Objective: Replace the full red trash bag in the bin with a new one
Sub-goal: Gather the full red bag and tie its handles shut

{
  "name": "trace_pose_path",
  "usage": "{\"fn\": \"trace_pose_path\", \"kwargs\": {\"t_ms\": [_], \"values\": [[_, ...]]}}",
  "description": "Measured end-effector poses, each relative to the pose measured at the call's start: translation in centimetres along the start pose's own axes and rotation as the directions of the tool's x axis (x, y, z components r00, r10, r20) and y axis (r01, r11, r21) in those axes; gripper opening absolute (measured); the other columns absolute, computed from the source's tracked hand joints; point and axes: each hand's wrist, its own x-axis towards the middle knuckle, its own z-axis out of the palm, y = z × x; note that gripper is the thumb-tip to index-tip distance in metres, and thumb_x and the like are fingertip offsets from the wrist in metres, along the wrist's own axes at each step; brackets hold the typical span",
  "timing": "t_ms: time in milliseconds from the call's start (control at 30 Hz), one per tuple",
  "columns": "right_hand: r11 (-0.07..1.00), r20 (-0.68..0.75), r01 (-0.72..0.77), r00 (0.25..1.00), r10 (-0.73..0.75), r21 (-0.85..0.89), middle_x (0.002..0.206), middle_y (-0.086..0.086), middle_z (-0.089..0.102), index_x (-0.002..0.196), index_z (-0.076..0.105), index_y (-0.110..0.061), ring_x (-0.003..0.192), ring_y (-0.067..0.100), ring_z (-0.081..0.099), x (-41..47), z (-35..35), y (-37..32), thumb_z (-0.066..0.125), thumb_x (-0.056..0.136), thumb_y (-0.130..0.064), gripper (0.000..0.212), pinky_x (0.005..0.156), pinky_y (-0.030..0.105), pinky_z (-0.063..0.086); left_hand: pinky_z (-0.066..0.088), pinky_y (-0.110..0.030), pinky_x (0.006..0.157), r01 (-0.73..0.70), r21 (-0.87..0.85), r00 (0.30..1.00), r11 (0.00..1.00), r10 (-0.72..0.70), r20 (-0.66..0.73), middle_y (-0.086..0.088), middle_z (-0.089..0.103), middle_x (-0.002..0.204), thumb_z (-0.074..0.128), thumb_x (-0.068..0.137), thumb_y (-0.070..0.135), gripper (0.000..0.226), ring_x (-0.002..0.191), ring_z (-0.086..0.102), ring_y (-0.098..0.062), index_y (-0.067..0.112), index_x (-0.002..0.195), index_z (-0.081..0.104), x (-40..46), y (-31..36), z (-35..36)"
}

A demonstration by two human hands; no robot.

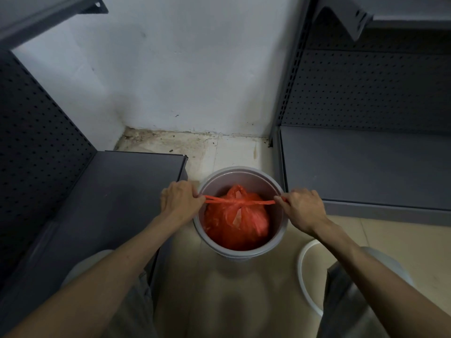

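Tiled floor (pixel 244 289): left hand (pixel 180 198), right hand (pixel 302 206) pull red bag (pixel 236 220) ties (inside bin (pixel 244 174)).

- red trash bag (pixel 235 219): thin crinkled plastic, full and bulging, sits inside the bin, filling most of its lower half; mouth gathered into a knot near the top centre, two handle strips pulled taut sideways out to the bin's left and right rim edges (something pale shows through the plastic).
- bin (pixel 278 236): round grey plastic bucket, upright on the tiled floor, between two shelf bases, open top.
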Motion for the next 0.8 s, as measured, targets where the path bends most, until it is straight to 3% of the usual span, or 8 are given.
{"fn": "trace_pose_path", "kwargs": {"t_ms": [233,367,433,500,567,667,733,800], "values": [[0.998,0.063,-0.062,0.996,0.062,-0.001,0.078,0.0,0.055,0.074,0.055,-0.026,0.084,0.024,0.057,-0.1,1.1,1.7,0.027,0.1,-0.05,0.045,0.089,0.042,0.041,0.046,-0.031,0.062,0.037,0.063,0.998,0.997,-0.04,0.045,0.001,0.063,0.068,0.061,0.085,0.058,0.045,0.07,0.061,-0.02,0.016,0.068,0.064,0.2,-1.4,0.5],[0.995,0.042,-0.095,0.995,0.094,0.024,0.077,0.001,0.054,0.061,0.042,-0.029,0.08,0.023,0.056,0.3,1.0,1.9,0.027,0.101,-0.048,0.047,0.09,0.044,0.043,0.047,-0.031,0.06,0.057,0.058,0.996,0.997,-0.06,0.062,0.002,0.062,0.066,0.066,0.085,0.054,0.041,0.067,0.061,-0.018,0.018,0.068,0.064,0.4,-1.7,0.2],[0.993,-0.012,-0.089,0.996,0.09,0.077,0.071,0.001,0.05,0.057,0.037,-0.028,0.071,0.023,0.054,0.4,0.8,1.7,0.029,0.101,-0.047,0.048,0.084,0.043,0.046,0.048,-0.033,0.064,0.028,0.028,0.999,0.999,-0.029,0.032,0.001,0.061,0.072,0.066,0.086,0.046,0.033,0.073,0.061,-0.02,0.017,0.07,0.063,0.3,-1.3,0.0],[0.961,-0.08,-0.073,0.992,0.098,0.266,0.064,0.002,0.05,0.058,0.045,-0.021,0.062,0.023,0.053,0.7,0.0,1.1,0.035,0.1,-0.045,0.05,0.068,0.038,0.047,0.043,-0.033,0.064,-0.047,-0.01,0.998,0.999,0.046,-0.048,0.001,0.058,0.077,0.067,0.086,0.036,0.026,0.074,0.057,-0.019,0.016,0.071,0.059,0.4,-0.5,-0.7],[0.844,-0.107,-0.056,0.985,0.133,0.533,0.058,0.003,0.054,0.06,0.054,-0.009,0.056,0.019,0.052,1.5,-1.2,0.0,0.045,0.099,-0.039,0.05,0.055,0.033,0.04,0.042,-0.033,0.067,-0.117,-0.042,0.99,0.992,0.113,-0.088,0.002,0.057,0.078,0.068,0.085,0.031,0.02,0.075,0.054,-0.018,0.018,0.072,0.059,0.6,0.6,-1.8],[0.488,-0.043,-0.047,0.984,0.172,0.872,0.065,0.009,0.069,0.059,0.059,-0.004,0.053,0.015,0.06,2.9,-2.6,-2.7,0.056,0.096,-0.028,0.044,0.053,0.022,0.044,0.046,-0.034,0.072,-0.164,-0.107,0.984,0.981,0.156,-0.082,0.005,0.058,0.078,0.068,0.082,0.029,0.013,0.076,0.055,-0.016,0.02,0.074,0.064,0.8,2.2,-3.2],[0.264,0.038,-0.073,0.99,0.136,0.962,0.072,0.016,0.073,0.061,0.061,-0.004,0.05,0.015,0.063,3.9,-2.9,-4.6,0.06,0.094,-0.022,0.037,0.048,0.018,0.048,0.047,-0.033,0.072,-0.197,-0.133,0.98,0.971,0.191,-0.063,0.007,0.059,0.079,0.067,0.081,0.029,0.009,0.078,0.056,-0.014,0.021,0.076,0.065,0.8,3.3,-3.7],[0.227,0.054,-0.076,0.993,0.102,0.971,0.069,0.015,0.071,0.07,0.063,0.002,0.048,0.013,0.061,4.7,-3.1,-6.2,0.068,0.089,-0.018,0.028,0.046,0.017,0.047,0.047,-0.032,0.072,-0.24,-0.152,0.971,0.959,0.237,-0.04,0.008,0.06,0.08,0.066,0.081,0.029,0.008,0.079,0.056,-0.013,0.022,0.078,0.065,0.7,4.4,-3.9]]}}
